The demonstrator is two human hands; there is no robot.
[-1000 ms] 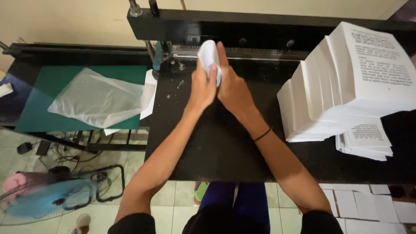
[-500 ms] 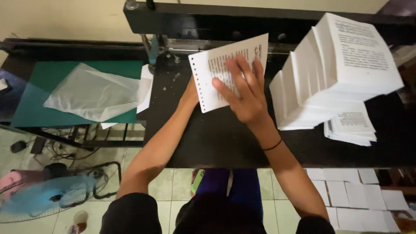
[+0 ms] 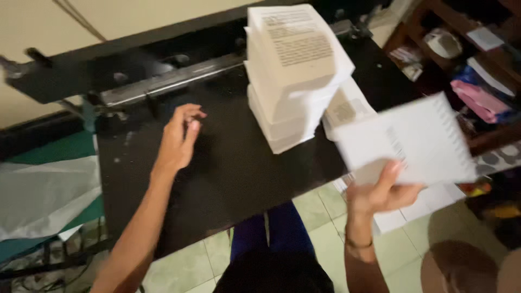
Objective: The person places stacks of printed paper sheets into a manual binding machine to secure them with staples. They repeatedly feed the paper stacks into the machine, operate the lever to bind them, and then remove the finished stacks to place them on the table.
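White punched sheaf (image 3: pixel 407 142) gripped in right hand (image 3: pixel 380 194), thumb on top, fingers beneath; held in air right of tall paper stack (image 3: pixel 293 70), off black table (image 3: pixel 228 163) edge. Row of holes along its right edge, image blurred. Left hand (image 3: pixel 176 142) loose, empty, above table left of stack. Step judged: carrying punched sheaf aside. Setting down calls for flat, squared placement.

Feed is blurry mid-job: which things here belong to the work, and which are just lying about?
In the work:
right hand holding white punched paper bundle
tall white printed-sheet stack
black punching machine
left hand, empty

Lying about:
clear plastic sheet
cluttered wooden shelf
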